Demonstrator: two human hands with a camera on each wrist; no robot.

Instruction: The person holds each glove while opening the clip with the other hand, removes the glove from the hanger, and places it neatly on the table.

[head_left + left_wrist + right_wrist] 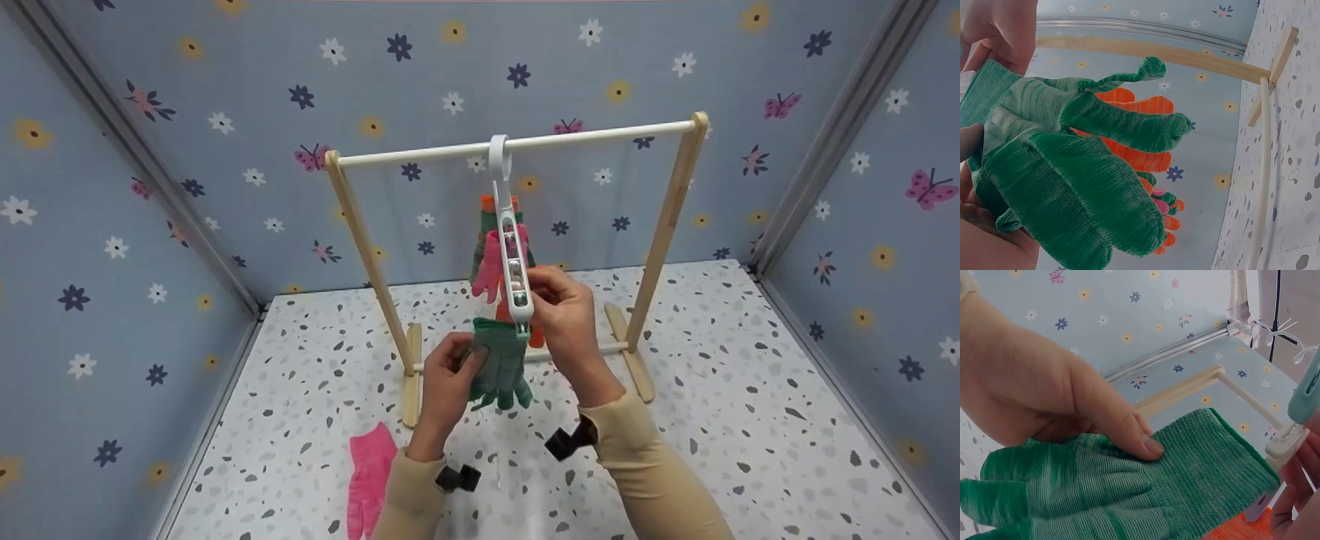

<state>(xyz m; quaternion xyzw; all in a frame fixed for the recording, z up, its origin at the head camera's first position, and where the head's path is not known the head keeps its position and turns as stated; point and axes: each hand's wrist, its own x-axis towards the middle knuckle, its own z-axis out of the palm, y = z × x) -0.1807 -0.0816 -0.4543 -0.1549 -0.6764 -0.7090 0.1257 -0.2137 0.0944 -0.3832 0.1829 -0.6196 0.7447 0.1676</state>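
A green knitted glove [504, 364] hangs fingers down below the near end of a white clip hanger [503, 187]. My left hand [450, 382] pinches this glove near its cuff, with the thumb [1129, 430] lying over the knit in the right wrist view. At the hanger's near end my right hand [566, 315] grips around a clip [1283, 445] beside the cuff; part of its grip is hidden. Behind hang an orange glove [1154, 105], a pink glove [489, 266] and a green glove with an orange cuff [487, 204].
The hanger hooks over the white bar [600, 135] of a wooden rack with two uprights [671, 225]. A pink glove [371, 469] lies on the speckled table [300, 375] at the front left. Flower-patterned walls [262, 135] enclose the back and sides.
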